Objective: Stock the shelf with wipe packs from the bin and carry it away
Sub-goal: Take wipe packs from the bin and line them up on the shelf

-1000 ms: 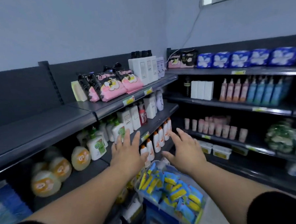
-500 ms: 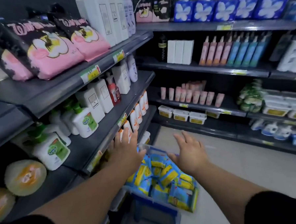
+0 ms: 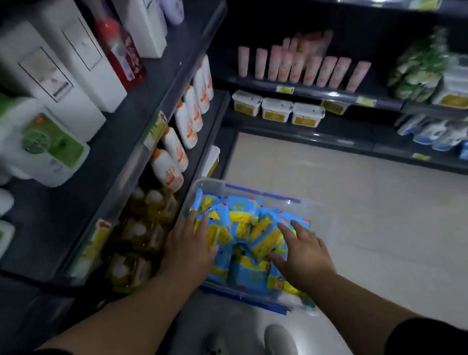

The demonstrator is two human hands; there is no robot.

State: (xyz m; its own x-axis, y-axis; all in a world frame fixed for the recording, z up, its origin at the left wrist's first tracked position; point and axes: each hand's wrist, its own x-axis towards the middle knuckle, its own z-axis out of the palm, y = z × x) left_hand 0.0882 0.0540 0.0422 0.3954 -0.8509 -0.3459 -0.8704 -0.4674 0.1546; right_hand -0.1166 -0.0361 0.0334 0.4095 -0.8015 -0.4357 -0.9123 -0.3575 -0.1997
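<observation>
A clear plastic bin (image 3: 320,213) with blue rim strips stands on the floor by the left shelving. It is full of several blue and yellow wipe packs (image 3: 253,230). My left hand (image 3: 189,246) lies over the packs at the bin's left side, fingers spread. My right hand (image 3: 303,252) hovers over the packs on the right side, fingers apart. Neither hand holds a pack. The dark shelf (image 3: 132,123) on the left carries white bottles and soap refills.
White bottles with orange caps (image 3: 183,142) and yellow bottles (image 3: 140,231) fill the lower left shelves. Pink tubes (image 3: 302,62) and white tubs (image 3: 276,110) line the far shelving. Pale floor (image 3: 379,224) lies to the right of the bin. My shoes (image 3: 279,346) show below.
My view has tipped down from the upper shelves to the bin. Both hands have dropped from mid-air onto the wipe packs.
</observation>
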